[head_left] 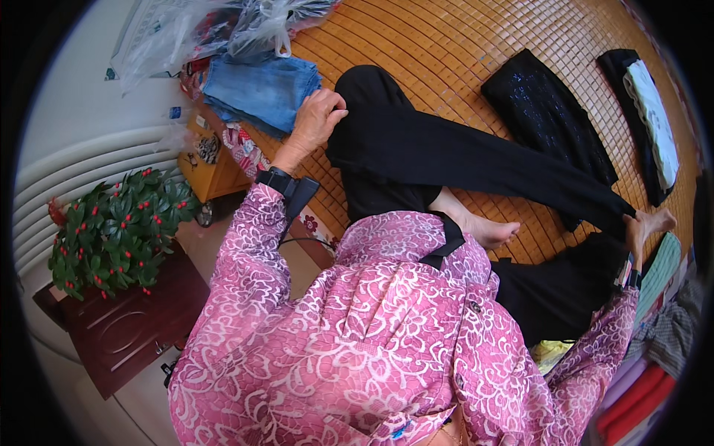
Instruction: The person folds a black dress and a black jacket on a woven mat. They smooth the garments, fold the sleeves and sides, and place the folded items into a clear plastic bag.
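Observation:
A long black garment (pixel 446 148), narrow like a trouser leg, is stretched across my lap and bent knees. My left hand (pixel 321 114) pinches its wide end near my knee, beside folded blue jeans (pixel 259 89). At the narrow end, close to my bare foot (pixel 661 221), my right hand (pixel 634 233) grips the fabric; its fingers are partly hidden. Beyond the garment lies a folded black piece with shiny sequins (pixel 544 117), partly covered by the stretched cloth.
I sit on a tiled bamboo mat (pixel 446 33). At far right a white folded garment (pixel 650 122) lies on a black one. Several folded clothes, including a red one (pixel 636 401), are stacked at lower right. Clear plastic bags (pixel 262 28), a wooden cabinet (pixel 215 167) and a red-berried plant (pixel 120 228) stand left.

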### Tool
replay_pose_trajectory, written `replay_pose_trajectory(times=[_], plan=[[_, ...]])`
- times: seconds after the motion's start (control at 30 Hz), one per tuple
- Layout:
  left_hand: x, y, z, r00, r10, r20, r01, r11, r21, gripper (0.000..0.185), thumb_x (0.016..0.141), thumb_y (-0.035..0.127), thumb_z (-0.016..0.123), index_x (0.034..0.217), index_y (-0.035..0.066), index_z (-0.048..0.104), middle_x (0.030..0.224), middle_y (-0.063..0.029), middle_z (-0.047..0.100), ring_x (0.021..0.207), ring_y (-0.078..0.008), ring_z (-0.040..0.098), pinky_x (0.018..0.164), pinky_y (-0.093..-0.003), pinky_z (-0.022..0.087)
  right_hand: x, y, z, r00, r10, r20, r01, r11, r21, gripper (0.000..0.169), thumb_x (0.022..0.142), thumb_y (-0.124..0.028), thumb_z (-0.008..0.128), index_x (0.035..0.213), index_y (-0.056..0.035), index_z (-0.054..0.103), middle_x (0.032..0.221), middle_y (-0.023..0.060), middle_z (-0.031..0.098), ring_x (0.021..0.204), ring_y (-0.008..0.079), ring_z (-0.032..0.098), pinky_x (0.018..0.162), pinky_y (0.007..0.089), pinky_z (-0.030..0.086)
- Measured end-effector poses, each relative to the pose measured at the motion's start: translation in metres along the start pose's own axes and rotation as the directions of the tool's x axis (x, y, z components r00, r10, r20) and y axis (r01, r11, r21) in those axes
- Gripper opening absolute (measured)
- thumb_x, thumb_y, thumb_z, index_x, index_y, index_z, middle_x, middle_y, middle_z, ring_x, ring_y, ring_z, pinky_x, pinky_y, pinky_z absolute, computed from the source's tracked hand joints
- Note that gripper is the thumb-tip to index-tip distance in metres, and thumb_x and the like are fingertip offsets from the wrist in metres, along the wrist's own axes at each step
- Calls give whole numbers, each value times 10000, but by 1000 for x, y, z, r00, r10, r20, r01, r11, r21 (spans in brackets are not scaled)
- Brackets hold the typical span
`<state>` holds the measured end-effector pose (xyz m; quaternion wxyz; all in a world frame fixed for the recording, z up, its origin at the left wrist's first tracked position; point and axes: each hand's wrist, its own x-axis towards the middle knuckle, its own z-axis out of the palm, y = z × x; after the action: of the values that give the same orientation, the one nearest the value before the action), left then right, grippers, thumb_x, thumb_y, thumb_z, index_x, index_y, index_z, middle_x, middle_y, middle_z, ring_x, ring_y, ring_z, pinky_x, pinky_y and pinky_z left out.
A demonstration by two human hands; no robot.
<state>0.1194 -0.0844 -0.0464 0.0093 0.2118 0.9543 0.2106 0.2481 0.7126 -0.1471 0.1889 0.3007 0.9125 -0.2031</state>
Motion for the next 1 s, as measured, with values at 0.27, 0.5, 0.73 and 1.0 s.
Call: replay_pose_trajectory(times=[0.27, 0.5, 0.73, 1.0], plan=[[8, 10, -2, 991, 47, -127, -30, 990, 134, 99, 802, 131, 582, 773, 63, 516, 808, -81, 544, 811, -286, 532, 714, -401, 410, -17, -18, 1, 986, 143, -89, -120, 967, 223, 234, 780, -179, 629, 876, 29, 581, 725, 78, 555, 666, 184, 497, 629, 353, 406], [20, -9, 30, 981, -152, -123, 155, 988, 14, 203, 811, 190, 620, 898, 27, 535, 872, -122, 561, 885, -320, 539, 803, -386, 428, -15, -3, -3, 973, -153, -174, 137, 986, -98, 241, 756, -199, 649, 783, 25, 563, 698, 92, 503, 668, 203, 480, 631, 346, 393], [-32, -80, 66, 585, -722, 369, 723, 258, -641, 369, 900, 461, 549, 1020, 113, 577, 831, -7, 582, 729, -126, 561, 594, -260, 421, -36, -46, -5, 992, -124, -11, 122, 983, -140, 317, 780, -220, 644, 1032, -31, 605, 713, 54, 492, 687, 168, 505, 610, 286, 384], [-39, -31, 72, 366, -621, 693, 650, -362, -668, 535, 879, 518, 544, 1252, 137, 519, 1260, -72, 548, 1157, -258, 494, 961, -474, 383, -93, -130, -4, 982, -102, 158, -8, 816, 578, 433, 856, -214, 613, 1199, 27, 505, 806, -17, 553, 656, 64, 471, 551, 210, 355]])
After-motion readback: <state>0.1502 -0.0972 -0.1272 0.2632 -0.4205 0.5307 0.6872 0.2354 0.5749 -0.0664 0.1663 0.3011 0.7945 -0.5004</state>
